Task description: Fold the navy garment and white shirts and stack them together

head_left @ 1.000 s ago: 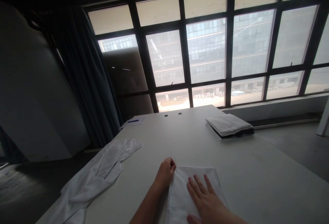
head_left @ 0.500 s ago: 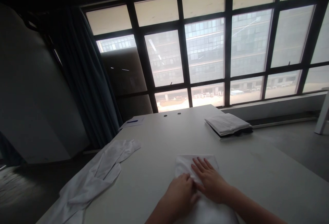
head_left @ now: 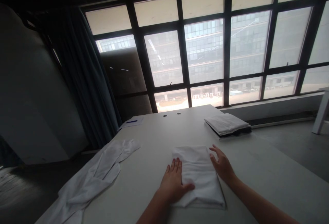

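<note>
A white garment folded into a flat rectangle (head_left: 199, 174) lies on the white table (head_left: 151, 131) in front of me. My left hand (head_left: 174, 183) rests along its left edge, fingers stretched out and thumb reaching over the cloth. At the far right edge of the bundle is my right hand (head_left: 222, 164), with thumb and fingers apart and nothing in them. Whether its fingertips touch the cloth I cannot tell. Slight creases cross the top of the folded cloth.
Along the table's left edge a loose, crumpled white garment (head_left: 95, 179) is spread out. A stack of folded clothes (head_left: 227, 124), white over black, sits at the back right. Paper with a blue pen (head_left: 132, 121) lies at the far left corner. Windows stand beyond.
The lower part of the white garment has been folded up, leaving a compact rectangle. My hands, close together on the cloth before, have moved apart to its two sides.
</note>
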Tool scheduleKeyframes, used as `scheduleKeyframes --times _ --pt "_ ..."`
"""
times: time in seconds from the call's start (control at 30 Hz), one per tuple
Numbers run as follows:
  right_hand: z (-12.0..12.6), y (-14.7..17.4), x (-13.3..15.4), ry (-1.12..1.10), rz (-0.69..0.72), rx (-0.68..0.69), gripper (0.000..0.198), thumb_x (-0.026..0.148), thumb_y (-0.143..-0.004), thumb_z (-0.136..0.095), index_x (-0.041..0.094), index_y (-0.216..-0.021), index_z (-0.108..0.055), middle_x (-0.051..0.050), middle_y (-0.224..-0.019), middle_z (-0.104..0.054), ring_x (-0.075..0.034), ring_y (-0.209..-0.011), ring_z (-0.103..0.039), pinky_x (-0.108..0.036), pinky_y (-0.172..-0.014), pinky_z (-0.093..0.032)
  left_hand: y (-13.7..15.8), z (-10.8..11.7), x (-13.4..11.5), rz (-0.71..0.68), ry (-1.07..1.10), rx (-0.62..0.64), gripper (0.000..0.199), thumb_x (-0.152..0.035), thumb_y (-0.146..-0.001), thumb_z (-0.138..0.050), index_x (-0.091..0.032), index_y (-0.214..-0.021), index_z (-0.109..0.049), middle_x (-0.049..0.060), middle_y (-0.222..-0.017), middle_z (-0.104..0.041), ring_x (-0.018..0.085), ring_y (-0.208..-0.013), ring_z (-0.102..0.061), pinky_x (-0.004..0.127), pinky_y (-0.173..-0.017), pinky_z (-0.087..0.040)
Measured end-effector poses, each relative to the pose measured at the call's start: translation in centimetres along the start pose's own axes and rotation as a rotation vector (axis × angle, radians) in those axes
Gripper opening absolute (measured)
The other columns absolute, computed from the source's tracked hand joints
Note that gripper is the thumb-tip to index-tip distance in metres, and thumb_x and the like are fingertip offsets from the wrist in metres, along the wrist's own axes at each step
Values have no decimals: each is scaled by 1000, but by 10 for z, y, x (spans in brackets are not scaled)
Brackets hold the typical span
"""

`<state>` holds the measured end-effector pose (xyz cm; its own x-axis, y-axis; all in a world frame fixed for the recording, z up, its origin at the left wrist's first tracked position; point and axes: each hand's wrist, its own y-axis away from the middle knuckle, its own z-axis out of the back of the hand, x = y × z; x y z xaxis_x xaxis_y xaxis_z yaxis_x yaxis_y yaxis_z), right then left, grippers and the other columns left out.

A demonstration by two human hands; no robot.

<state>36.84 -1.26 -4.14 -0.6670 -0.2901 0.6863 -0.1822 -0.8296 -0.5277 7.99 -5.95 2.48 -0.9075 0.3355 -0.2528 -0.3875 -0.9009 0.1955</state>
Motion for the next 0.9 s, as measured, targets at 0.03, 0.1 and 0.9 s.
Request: scheduleKeyframes --times 0.03,0.1,0.9 --pt "0 1 2 -27 10 9 40 40 -95 -46 16 -121 -65 -19 -142 -57 -31 -132 -54 -51 -110 -44 -3 1 4 31 -15 -16 116 -82 -80 -48 -10 -162 -9 9 -168 6 31 -156 5 50 -127 -4" --pt "3 4 9 -68 63 50 34 40 -96 -47 20 -117 -65 -16 -137 -59 -30 -129 -55 -51 -108 -46 -10 1 15 84 -38 -60 114 -82 -82 -46 -8 -162 -13 11 -168 3 32 -156 2 52 -126 -6" --pt "5 26 61 115 364 468 44 -5 -60 -43 24 -92 -54 -4 -100 -57 -24 -99 -50 -36 -88 -44 -6 0 -12 -380 -238 -340 7 -16 -96 -59 -23 -93 -60 1 -93 -65 17 -84 -59 27 -74 -44"
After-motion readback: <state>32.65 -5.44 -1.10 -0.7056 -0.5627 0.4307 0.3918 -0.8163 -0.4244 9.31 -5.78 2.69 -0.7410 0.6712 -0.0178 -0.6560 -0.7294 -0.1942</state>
